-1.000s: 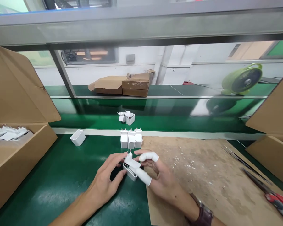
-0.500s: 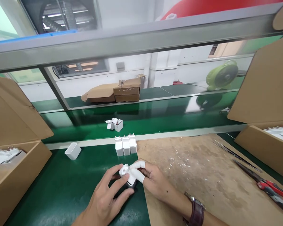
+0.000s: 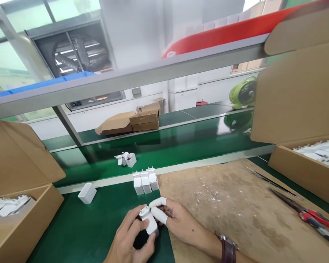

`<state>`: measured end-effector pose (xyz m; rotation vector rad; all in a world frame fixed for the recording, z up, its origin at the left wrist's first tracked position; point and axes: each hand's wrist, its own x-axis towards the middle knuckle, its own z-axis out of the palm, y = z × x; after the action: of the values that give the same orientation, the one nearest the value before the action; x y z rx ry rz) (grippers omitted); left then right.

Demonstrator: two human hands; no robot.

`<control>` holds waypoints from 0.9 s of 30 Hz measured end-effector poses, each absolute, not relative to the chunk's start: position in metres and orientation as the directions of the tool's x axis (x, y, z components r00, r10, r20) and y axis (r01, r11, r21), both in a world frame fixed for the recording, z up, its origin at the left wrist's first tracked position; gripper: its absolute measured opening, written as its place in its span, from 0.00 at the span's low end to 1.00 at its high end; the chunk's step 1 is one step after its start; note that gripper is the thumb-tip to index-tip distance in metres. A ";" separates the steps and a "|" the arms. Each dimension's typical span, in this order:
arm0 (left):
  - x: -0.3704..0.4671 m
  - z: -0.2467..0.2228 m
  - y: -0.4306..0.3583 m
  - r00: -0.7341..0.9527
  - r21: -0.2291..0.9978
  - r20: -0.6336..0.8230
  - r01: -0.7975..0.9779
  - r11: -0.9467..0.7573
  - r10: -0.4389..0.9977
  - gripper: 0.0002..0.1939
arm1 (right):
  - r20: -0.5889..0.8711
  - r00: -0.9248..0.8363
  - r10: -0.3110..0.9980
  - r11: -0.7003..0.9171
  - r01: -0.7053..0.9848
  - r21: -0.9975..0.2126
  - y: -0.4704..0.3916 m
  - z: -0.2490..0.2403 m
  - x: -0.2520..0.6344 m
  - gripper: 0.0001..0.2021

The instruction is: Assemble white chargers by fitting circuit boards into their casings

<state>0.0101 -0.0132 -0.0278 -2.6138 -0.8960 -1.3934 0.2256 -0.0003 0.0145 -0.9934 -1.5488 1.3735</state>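
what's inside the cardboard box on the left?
The cardboard box on the left holds loose white plug parts, visible at its open top. Its front wall covers everything deeper, so how full it is cannot be seen.

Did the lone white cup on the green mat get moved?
No. The white cup sits just as far to the left of the three chargers as before. It only looks lower in the picture because the camera tilted up.

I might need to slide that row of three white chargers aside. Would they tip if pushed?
Probably, if pushed high: the three chargers stand upright on narrow bases. They look like stiff, light plastic, so a low push should slide them over the smooth green mat.
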 end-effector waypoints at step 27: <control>-0.066 -0.002 0.100 -0.076 0.800 0.330 0.552 -0.236 0.941 0.34 | 0.199 -0.142 0.970 0.243 0.458 -0.855 0.035 -0.004 0.259 0.13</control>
<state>-0.0660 0.0998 -0.0021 -2.3612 -2.1216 -1.6493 0.2588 0.0350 -0.0042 -1.3266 -1.7312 0.8225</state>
